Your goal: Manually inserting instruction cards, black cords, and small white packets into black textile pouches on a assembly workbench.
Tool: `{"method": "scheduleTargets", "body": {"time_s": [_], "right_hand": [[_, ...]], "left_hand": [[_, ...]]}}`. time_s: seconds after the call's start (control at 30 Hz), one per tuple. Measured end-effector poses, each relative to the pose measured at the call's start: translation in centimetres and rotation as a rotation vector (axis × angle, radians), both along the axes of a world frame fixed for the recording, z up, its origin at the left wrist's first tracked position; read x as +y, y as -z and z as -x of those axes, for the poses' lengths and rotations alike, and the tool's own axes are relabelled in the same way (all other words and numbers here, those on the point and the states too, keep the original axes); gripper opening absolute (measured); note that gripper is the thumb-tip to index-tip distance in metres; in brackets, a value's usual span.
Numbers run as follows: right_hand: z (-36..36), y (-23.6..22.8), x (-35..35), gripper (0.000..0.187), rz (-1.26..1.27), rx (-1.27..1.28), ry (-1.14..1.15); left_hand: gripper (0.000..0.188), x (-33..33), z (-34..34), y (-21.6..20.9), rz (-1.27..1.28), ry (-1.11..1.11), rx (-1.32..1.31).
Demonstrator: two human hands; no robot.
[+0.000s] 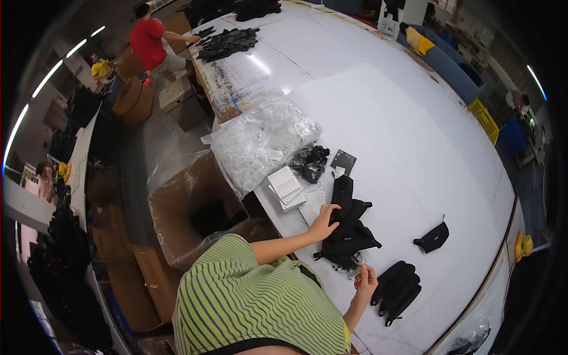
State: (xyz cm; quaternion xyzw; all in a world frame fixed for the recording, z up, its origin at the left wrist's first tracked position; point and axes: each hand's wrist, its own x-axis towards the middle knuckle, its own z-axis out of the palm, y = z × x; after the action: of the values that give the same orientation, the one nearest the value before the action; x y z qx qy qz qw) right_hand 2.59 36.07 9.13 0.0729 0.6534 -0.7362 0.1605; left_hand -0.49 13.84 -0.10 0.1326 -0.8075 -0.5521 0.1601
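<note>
Several black zippered pouches point(349, 236) lie overlapping on the white table in front of me. My left hand point(322, 225) rests at their left edge, thumb and fingers apart, fingertips touching the black fabric. Just right of the pile, my right hand point(365, 280) is closed in a pinch; the small thing at its fingertips is too small to name. Thin strings and small bits point(345, 270) lie beside that hand, by the lowest pouch. Beyond the pile are a dark card point(343, 161), a bundle of black cords point(312, 163) and a stack of white printed cards point(286, 186).
A clear bag full of small white packets point(260, 139) sits at the table's left edge, above an open plastic-lined carton point(195, 207). More black pouches point(397, 290) lie in a row at right, with a single pouch point(435, 238) farther off. A person in red point(148, 44) works at the far left.
</note>
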Motion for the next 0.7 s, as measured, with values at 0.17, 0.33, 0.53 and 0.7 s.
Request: {"method": "scheduleTargets", "body": {"time_s": [0.17,0.33,0.53,0.7], "right_hand": [[-1.0,0.1,-2.2,0.016,-0.041,0.026,-0.094],[-1.7,0.3,-3.0,0.015,-0.025,-0.016,-0.185],[-1.6,1.8,-5.2,0.014,-0.142,0.113,-0.214],[-1.3,3.1,-7.1,0.014,-0.261,0.302,-0.157]], "left_hand": [[0.040,-0.2,0.0,0.9,-0.086,-0.100,-0.037],[0.034,-1.2,-0.6,3.7,-0.170,-0.127,-0.318],[0.035,-0.9,-2.8,-0.6,0.119,-0.023,0.022],[0.025,0.0,-3.9,-3.6,-0.446,0.276,-0.212]]}}
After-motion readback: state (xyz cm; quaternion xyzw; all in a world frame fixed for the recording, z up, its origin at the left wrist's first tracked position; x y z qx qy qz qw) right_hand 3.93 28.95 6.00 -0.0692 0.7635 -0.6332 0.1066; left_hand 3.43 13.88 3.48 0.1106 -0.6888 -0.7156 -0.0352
